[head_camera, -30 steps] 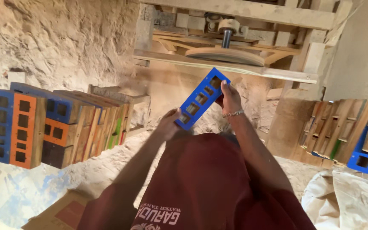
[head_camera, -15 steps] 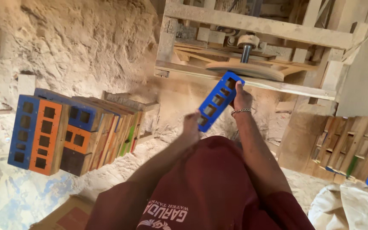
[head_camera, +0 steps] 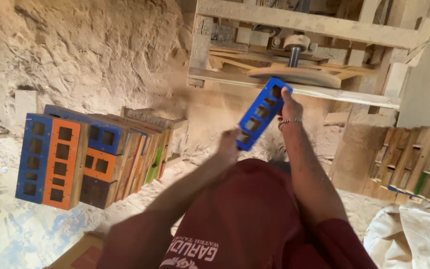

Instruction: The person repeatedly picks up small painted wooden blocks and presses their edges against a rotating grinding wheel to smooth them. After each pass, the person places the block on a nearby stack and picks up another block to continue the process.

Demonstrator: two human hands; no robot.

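Together, our left hand (head_camera: 229,142) and right hand (head_camera: 289,105) are clamped on the ends of a blue slotted wooden piece (head_camera: 263,112), held tilted before the wooden machine frame (head_camera: 299,30). Well apart to the left stands a row of blue and orange slotted pieces (head_camera: 65,159).

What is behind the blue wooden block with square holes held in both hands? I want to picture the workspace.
Behind the blue wooden block with square holes stands a wooden frame with a round disc on a spindle. The block covers part of the disc's lower edge.
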